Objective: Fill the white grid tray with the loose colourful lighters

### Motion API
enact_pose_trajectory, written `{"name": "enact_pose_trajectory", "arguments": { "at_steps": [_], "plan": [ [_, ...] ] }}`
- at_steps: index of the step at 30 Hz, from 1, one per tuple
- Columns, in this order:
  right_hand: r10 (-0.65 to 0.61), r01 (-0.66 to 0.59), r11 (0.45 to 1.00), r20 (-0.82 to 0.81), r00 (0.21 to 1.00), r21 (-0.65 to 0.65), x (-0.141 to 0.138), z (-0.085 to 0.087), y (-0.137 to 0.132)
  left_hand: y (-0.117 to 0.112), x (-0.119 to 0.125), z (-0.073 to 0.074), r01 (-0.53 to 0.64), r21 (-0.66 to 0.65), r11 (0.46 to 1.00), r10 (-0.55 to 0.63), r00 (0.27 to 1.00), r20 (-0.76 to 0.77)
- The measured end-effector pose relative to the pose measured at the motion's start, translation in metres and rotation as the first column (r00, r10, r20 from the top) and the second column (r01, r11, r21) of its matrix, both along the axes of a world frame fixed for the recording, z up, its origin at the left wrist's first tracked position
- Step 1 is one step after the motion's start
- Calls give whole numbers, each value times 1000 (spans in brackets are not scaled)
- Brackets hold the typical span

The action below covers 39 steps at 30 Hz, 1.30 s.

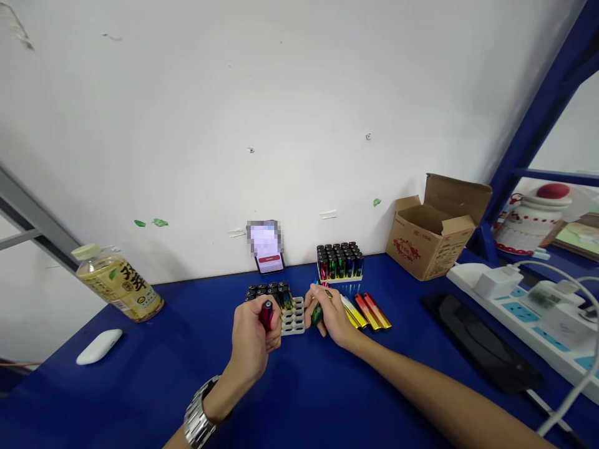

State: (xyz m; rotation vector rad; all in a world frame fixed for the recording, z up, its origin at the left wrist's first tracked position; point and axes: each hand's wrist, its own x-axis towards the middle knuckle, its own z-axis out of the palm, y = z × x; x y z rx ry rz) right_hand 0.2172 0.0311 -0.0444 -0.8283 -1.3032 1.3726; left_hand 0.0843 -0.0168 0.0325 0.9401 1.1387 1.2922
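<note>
Blue table point(163, 380); hands point(250, 333) grip lighters point(266, 316): left magenta, right green.

A blue table point(154, 393) bears lighters point(377, 310), tray point(293, 323), carton point(409, 246) and bottle point(120, 285).

Here we are, up on the wearer's head, the camera facing twelve o'clock and tipping down across the blue desk point(140, 386), nearly square to the white wall point(304, 125)! It's a wide look: left hand point(257, 330) close in at seven, right hand point(332, 315) at five, wall beyond both.
</note>
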Motion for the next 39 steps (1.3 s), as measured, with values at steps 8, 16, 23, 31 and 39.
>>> {"name": "enact_pose_trajectory", "arguments": {
  "at_steps": [8, 16, 23, 31, 39],
  "plan": [
    [-21, 21, 999, -9, 1000, -27, 1, 3, 0, 4, -12, 10, 200, 300, 933, -121, 957, -262],
    [-52, 50, 998, -32, 998, -48, 0, 8, 0, 19, -21, 27, 342, 336, 878, 62, 614, -787],
    [-51, 50, 998, -43, 998, -38, -1, 3, 2, 30, -9, 18, 391, 322, 862, 232, 260, -937],
    [-28, 27, 999, -42, 999, -34, 1, 3, 1, 37, -9, 8, 407, 250, 878, 282, -20, -959],
    [-21, 19, 999, -43, 999, -43, 1, 1, 2, 31, -14, 4, 433, 255, 865, 384, -243, -891]
  ]
}}
